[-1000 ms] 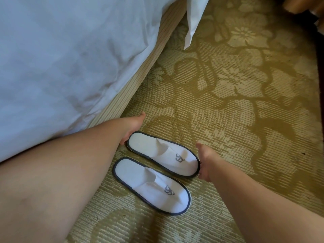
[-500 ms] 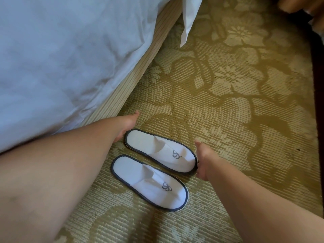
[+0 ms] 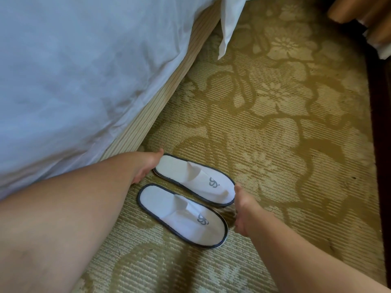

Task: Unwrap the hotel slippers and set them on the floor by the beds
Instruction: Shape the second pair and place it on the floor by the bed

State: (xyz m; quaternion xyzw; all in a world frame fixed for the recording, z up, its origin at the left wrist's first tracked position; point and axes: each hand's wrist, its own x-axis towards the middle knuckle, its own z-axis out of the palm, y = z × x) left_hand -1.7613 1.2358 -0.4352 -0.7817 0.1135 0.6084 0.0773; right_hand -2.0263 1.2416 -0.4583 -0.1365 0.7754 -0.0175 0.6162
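Both slippers lie flat on the patterned carpet (image 3: 275,144), soles down and out of any wrapping, side by side and parallel, close together without clearly touching. Their heels point toward the bed (image 3: 63,70) and their logo-printed toes away from it, which seems sensible for someone stepping off the mattress straight into them. The far slipper (image 3: 190,178) sits closest to the striped base (image 3: 169,87) under the hanging white sheet (image 3: 105,127), and the near slipper (image 3: 179,214) lies just beside it, set a little back so the pair is slightly staggered. The left hand (image 3: 148,166) is at the heel of the far slipper, thumb raised above the dark rim. The right hand (image 3: 243,208) is at the toe end, its thumb against the front edge and the rest of it reaching down toward the toe of the near slipper. One hand at each end gives control of the angle as well as the position, so this looks like a last squaring-up of the pair, not a carry. Both hands are seen from behind the wrist and their fingers are hidden, so I cannot tell whether either one pinches the slipper or only rests against it. No wrapper is in view, and by the look of it this pair needs little more than a nudge to line the toes up.
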